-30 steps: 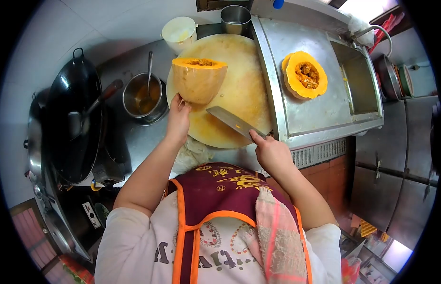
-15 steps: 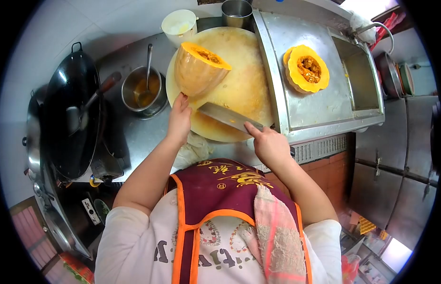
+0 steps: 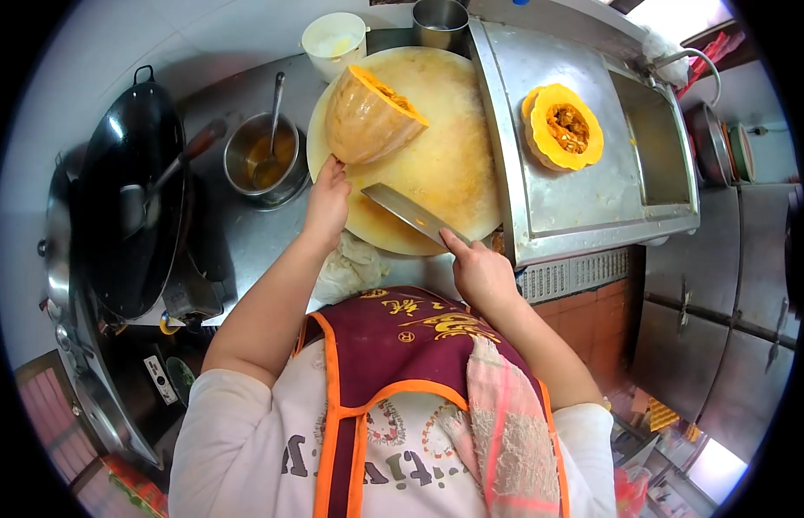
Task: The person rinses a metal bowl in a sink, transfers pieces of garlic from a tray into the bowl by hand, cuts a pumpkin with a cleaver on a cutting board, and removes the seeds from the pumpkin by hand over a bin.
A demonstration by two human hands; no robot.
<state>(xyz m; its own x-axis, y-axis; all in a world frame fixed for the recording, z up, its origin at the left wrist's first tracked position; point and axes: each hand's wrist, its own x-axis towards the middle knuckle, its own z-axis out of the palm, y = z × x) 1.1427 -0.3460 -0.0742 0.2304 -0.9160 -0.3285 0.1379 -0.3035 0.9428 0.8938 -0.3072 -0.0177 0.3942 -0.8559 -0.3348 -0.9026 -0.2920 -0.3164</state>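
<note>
A large cut pumpkin piece (image 3: 372, 123) lies tilted on the round cutting board (image 3: 449, 155), its orange cut face towards the upper right. My left hand (image 3: 327, 203) is closed at its near end, fingers against the skin. My right hand (image 3: 484, 274) grips a cleaver (image 3: 406, 211) by the handle, which the fingers mostly hide. The broad blade points up and left over the board's near part, apart from the pumpkin. The other pumpkin piece (image 3: 592, 142) sits on the steel counter to the right, seeds showing in its hollow.
A steel pot (image 3: 285, 173) with a ladle stands left of the board, beside a black wok (image 3: 130, 233). Behind the board are a white tub (image 3: 320, 59) and a metal container (image 3: 443, 36). A sink (image 3: 661, 164) is at right. A cloth (image 3: 350, 269) lies at the board's near edge.
The pumpkin piece has tipped, so less of its cut face shows. The cleaver has swung slightly, its blade now slanting more steeply. My left hand stays at the pumpkin's near end.
</note>
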